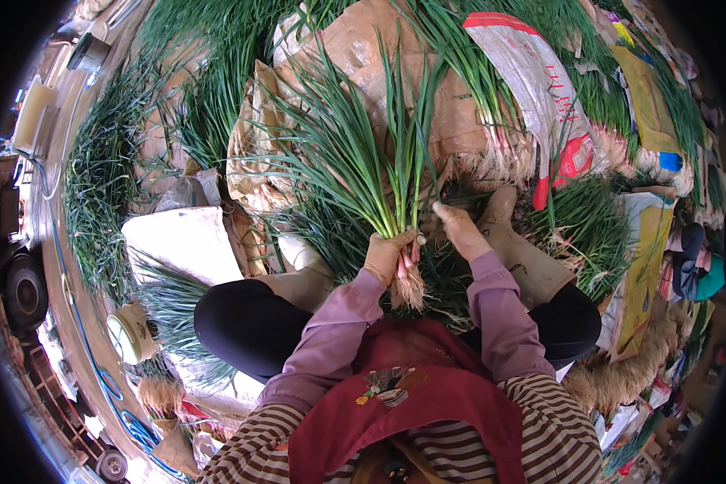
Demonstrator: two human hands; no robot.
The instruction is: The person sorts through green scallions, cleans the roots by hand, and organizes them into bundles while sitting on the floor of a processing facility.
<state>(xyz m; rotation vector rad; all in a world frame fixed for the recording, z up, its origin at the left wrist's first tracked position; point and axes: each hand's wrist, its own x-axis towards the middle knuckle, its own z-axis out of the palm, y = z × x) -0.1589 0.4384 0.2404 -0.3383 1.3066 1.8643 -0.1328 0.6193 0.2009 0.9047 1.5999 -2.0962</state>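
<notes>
My left hand (387, 256) is closed round a bunch of green garlic (383, 177), just above its pinkish bulbs and pale roots. The long flat leaves fan upward and away from me. To the right of the stems is my right hand (461, 231), apart from the bunch's base, its fingers drawn together with the thumb side up. A thin leaf passes close to those fingertips; whether they grip it is unclear. Below the hands, loose dark green leaves (331, 222) lie between my boots.
A brown sack cover (371, 48) lies ahead, with bundled green garlic (492, 105) and a white-and-red woven sack (532, 81) at its right. A white sack (185, 242) and a pale bucket (131, 335) stand left. Cut leaves (97, 194) pile along the far left. Another person (690, 262) is at far right.
</notes>
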